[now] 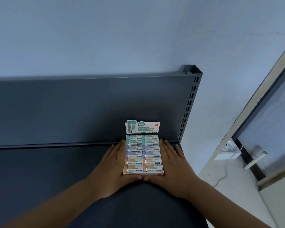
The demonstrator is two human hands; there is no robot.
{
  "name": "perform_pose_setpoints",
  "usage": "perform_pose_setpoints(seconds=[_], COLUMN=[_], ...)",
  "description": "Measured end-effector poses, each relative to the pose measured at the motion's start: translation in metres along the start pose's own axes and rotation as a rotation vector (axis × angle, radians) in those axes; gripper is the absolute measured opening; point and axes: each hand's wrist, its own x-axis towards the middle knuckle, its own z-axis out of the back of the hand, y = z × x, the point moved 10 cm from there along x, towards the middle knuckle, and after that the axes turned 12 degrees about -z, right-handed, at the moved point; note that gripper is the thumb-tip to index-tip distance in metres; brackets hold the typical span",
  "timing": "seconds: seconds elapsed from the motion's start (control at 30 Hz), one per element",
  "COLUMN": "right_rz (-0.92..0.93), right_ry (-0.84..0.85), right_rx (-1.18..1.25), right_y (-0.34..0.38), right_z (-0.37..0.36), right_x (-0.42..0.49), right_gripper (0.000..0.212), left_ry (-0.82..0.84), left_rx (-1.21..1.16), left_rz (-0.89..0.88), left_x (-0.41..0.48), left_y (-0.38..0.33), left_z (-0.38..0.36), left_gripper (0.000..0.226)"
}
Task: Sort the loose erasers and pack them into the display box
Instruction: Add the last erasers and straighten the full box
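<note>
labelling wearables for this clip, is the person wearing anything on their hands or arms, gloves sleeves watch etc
Both are bare: the left hand and right hand wear no gloves, and no ring, watch or bracelet shows. The left forearm and right forearm are uncovered too; no sleeve is in view.

Place read as shop, likely stationery section. Dark grey metal gondola shelf (56, 170) with matching back panel (89, 109) and slotted upright (190, 99): standard retail fitting. On shelf stood display box (155, 173), printed header card (142, 127) raised, erasers (142, 153) in rows grouped by colour, as for sale. Pale blue wall (105, 30) behind; glazed door (270, 129) with lever handle (255, 160) at right.
</note>
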Motion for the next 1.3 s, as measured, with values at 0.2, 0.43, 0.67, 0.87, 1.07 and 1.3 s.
perform_pose_setpoints(seconds=[0.2, 0.43, 0.67, 0.87, 1.07, 1.3], right_rz=[0.008, -0.217, -0.314, -0.213, -0.041, -0.071], right_ry=[0.033, 0.129, 0.066, 0.119, 0.108, 0.046], right_rx=[0.300, 1.548, 1.660, 1.506, 0.677, 0.263], right_y=[0.013, 0.024, 0.027, 0.033, 0.018, 0.007], right_z=[0.020, 0.028, 0.017, 0.023, 0.024, 0.003], right_x=[-0.013, -0.019, -0.011, -0.012, -0.034, -0.044], right_gripper=[0.105, 0.028, 0.029, 0.037, 0.050, 0.088], left_ry=[-0.180, -0.567, -0.439, -0.342, -0.152, -0.076], left_rx=[-0.456, -1.237, -1.270, -1.064, -0.272, -0.079], left_rz=[0.099, 0.405, 0.327, 0.152, 0.054, 0.060], left_x=[-0.004, 0.002, 0.008, 0.009, -0.020, -0.034], left_y=[-0.006, -0.019, -0.026, -0.034, -0.030, -0.030], left_z=[0.014, -0.003, 0.000, 0.013, 0.023, 0.003], left_gripper=[0.050, 0.055, 0.048, 0.041, 0.053, 0.068])
